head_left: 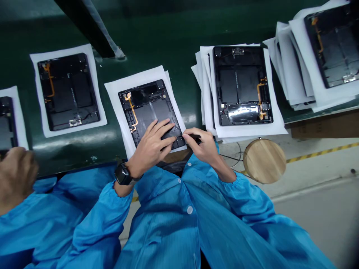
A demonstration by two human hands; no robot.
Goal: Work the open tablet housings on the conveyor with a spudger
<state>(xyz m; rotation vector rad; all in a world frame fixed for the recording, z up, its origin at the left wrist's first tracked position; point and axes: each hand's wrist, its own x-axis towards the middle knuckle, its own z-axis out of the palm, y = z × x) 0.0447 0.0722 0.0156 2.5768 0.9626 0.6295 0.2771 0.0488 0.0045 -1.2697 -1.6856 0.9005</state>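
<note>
An opened tablet housing [143, 108] with an orange flex cable [132, 112] along its left side lies tilted on white sheets [113, 89] in front of me. My left hand [154, 144], a black watch on its wrist, rests over the housing's lower part with the fingers stretched out. At the lower right corner, my right hand [200, 144] is closed in a pinch, thumb and forefinger touching or nearly touching the edge. Something dark shows under its fingers, too covered to name.
Stacked sheets with tablet housings stand to the right, one housing [238, 86] uppermost. Another housing [68, 91] lies left on the green table [157, 33], near a black post [92, 30]. A co-worker's hand [18, 175] is at far left. A round wooden stool [264, 160] stands right.
</note>
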